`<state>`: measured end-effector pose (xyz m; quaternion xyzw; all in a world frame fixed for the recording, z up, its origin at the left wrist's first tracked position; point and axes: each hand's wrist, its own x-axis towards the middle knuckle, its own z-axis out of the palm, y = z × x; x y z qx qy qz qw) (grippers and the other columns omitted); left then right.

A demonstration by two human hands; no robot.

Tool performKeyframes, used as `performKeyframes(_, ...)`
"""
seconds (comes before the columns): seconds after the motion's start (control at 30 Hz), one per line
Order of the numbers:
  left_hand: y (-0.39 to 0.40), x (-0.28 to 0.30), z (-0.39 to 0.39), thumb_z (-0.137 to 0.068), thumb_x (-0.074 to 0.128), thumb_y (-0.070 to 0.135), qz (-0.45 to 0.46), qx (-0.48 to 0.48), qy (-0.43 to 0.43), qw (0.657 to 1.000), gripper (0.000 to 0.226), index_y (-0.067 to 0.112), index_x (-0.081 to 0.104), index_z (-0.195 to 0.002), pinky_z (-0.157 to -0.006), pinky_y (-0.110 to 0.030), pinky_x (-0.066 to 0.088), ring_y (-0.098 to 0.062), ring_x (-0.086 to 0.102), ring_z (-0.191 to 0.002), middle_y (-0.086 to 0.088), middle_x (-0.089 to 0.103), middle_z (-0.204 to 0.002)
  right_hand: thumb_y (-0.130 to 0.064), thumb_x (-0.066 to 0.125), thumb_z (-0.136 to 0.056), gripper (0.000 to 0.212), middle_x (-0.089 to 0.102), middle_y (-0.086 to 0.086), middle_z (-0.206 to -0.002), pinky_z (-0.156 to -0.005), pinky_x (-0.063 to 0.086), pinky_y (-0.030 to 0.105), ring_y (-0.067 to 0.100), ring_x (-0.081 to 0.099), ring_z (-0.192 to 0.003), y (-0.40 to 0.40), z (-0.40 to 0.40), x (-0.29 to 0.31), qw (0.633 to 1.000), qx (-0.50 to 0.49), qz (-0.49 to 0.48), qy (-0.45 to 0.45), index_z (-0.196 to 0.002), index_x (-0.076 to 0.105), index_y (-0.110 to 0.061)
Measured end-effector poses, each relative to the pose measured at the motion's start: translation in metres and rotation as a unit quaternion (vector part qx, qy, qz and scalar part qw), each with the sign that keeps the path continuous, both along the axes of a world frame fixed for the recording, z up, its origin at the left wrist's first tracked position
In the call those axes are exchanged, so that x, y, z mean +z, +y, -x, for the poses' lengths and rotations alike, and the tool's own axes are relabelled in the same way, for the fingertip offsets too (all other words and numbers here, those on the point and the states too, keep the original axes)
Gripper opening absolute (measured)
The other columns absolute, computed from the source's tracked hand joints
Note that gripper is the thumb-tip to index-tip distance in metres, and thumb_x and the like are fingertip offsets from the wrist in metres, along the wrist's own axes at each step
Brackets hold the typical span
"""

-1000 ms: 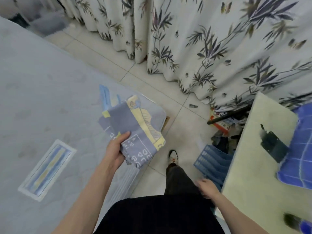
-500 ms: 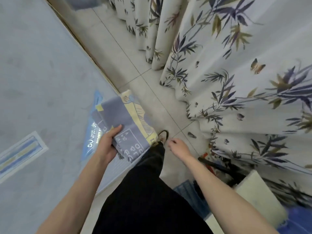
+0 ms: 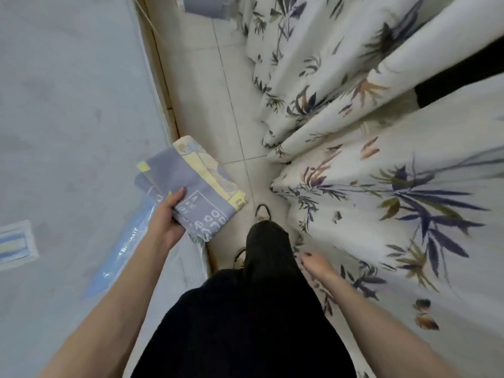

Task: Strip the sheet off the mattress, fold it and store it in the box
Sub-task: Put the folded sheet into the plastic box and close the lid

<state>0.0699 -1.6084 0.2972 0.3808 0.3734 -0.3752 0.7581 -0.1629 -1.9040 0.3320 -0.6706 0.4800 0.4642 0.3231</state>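
The folded sheet (image 3: 195, 184), lilac-blue with a yellow band and white letters, is a compact bundle in my left hand (image 3: 166, 219), held over the corner of the bare grey mattress (image 3: 68, 118). My thumb lies on top of the bundle and my fingers are underneath. My right hand (image 3: 316, 264) hangs beside my right leg with fingers loosely extended, holding nothing, close to the curtain. A grey-blue box-like object (image 3: 204, 6) shows at the top edge, at the far end of the aisle; I cannot tell what it is.
A narrow tiled aisle (image 3: 215, 99) runs between the mattress edge and a white curtain with leaf print (image 3: 381, 159) on the right. My black-trousered legs and a shoe (image 3: 261, 212) stand in the aisle. A mattress label (image 3: 16, 244) sits at left.
The view has swung left along the aisle; the table and blue racks at right have left the frame. My left hand still holds the folded sheet. My right hand dropped lower beside my leg.
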Motion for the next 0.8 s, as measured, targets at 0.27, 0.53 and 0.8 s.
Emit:
performKeyframes(0.27, -0.053, -0.007, -0.211, -0.084, 0.079, 0.014, -0.075, 0.067, -0.005, 0.995, 0.054, 0.009, 0.064, -0.135, -0.091, -0.044, 0.06, -0.026, 0.068, -0.118, -0.011, 0.067, -0.134, -0.024, 0.044, -0.101, 0.029, 0.062, 0.015, -0.115, -0.091, 0.048, 0.034, 0.03, 0.06, -0.105, -0.106, -0.286, -0.046, 0.99, 0.134, -0.036, 0.016, -0.112, 0.066, -0.007)
performKeyframes(0.53, -0.073, 0.033, -0.43, -0.09, 0.071, 0.012, -0.072, 0.169, -0.013, 0.983, 0.05, 0.008, 0.061, -0.139, -0.093, -0.047, 0.059, -0.028, 0.066, -0.122, -0.01, 0.068, -0.133, -0.024, 0.049, -0.094, 0.03, 0.07, 0.013, -0.088, -0.073, 0.048, 0.033, 0.035, 0.068, -0.094, -0.119, -0.704, 0.013, 0.963, 0.162, -0.05, -0.211, -0.094, 0.07, -0.002)
performKeyframes(0.8, -0.13, -0.006, -0.704, -0.09, 0.072, 0.012, -0.041, 0.145, 0.016, 0.988, 0.017, 0.011, 0.082, -0.103, -0.084, -0.042, 0.062, -0.026, 0.072, -0.111, -0.012, 0.071, -0.126, -0.035, 0.051, -0.095, 0.02, 0.071, -0.005, -0.091, -0.076, 0.049, 0.032, 0.018, 0.067, -0.087, -0.156, -0.958, 0.001, 0.951, 0.131, -0.047, -0.278, -0.085, 0.064, -0.024)
